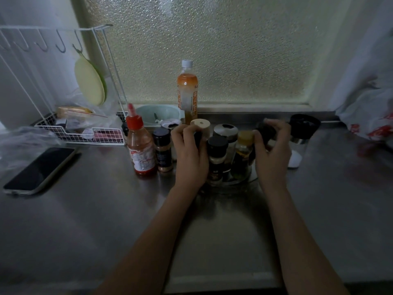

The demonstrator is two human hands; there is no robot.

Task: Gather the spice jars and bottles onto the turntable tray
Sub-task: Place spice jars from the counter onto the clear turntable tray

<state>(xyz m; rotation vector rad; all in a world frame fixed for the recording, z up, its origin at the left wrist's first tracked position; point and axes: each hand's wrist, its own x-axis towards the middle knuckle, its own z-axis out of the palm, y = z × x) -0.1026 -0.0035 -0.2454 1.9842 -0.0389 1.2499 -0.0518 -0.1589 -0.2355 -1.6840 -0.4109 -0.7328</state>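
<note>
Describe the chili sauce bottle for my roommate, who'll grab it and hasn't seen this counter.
Start at the white wire rack on the steel counter's left side. Just right of its front corner stands the chili sauce bottle, left of a black-capped spice jar. It is the only bottle with a red pointed nozzle cap and reddish sauce at its base.

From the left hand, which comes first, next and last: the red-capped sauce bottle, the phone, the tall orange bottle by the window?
Measured from the left hand:
1. Sauce bottle: standing just to its left on the counter.
2. Orange bottle: behind it, against the window.
3. Phone: far left, lying flat on the counter.
</note>
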